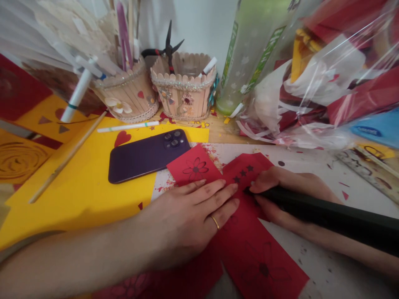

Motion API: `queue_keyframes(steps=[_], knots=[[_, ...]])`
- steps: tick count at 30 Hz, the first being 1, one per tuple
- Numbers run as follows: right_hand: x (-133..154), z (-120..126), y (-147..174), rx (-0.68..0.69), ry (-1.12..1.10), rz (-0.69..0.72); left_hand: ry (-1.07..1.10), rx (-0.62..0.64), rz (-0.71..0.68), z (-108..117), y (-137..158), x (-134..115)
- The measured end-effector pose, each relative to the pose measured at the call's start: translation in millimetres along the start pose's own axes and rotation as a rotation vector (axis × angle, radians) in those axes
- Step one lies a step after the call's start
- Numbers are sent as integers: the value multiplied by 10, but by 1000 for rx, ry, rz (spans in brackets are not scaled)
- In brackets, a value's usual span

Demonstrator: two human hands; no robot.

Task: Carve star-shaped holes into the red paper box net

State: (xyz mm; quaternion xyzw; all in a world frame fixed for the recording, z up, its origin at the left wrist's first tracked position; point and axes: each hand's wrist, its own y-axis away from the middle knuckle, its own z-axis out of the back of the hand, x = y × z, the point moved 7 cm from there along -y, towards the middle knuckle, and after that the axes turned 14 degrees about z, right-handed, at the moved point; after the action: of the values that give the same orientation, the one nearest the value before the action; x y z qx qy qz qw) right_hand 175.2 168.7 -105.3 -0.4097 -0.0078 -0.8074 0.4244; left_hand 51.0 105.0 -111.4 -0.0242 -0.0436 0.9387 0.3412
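Head view: reaching in from the lower left, with the left hand (193, 220) palm down on red paper (249, 226), fingers extended close together, nothing grasped, and a gold ring (215, 222) on one finger. Coming in from the right, with the right hand (293, 182) pinched shut around a thick black tool (324, 211), thumb and fingertips near its working end. Aimed leftward at that end, onto the red paper just past the left fingertips; stretched lengthwise from there back along the right hand to the right edge, sloping slightly down. Too covered at the tip to tell its kind.

Under the left hand and between both hands, red paper in angular parts: extended in one long part toward the lower right, with a large drawn flower; turned cornerwise beyond the left fingers, with a smaller flower. Cannot tell whether joined. Marked with three dark stars in a slanting row beside the right fingertips.

Beyond the left hand, a purple phone (137, 160), camera side up, slanting along the yellow paper (96, 199). Beyond the right hand, a green bottle (252, 50) with pale lettering on green bands, too blurred to read.
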Motion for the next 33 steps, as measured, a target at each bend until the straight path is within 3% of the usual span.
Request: queue_keyframes(steps=[6,16,20,25,29,33], knots=[[-2,4,3,9,21,-1,9,16,9,-11,0,4],[-57,3,60,33,28,-183,90,51,45,-163,27,78],[-6,-5,5,115,-7,-118,133,83,30,-219,11,68],[54,18,-52,164,-96,-61,118,152,88,-105,70,-119],[88,35,-60,151,-93,-77,68,51,78,-6,136,-286],[78,38,-22,102,-13,-57,26,-154,58,45,86,-251]])
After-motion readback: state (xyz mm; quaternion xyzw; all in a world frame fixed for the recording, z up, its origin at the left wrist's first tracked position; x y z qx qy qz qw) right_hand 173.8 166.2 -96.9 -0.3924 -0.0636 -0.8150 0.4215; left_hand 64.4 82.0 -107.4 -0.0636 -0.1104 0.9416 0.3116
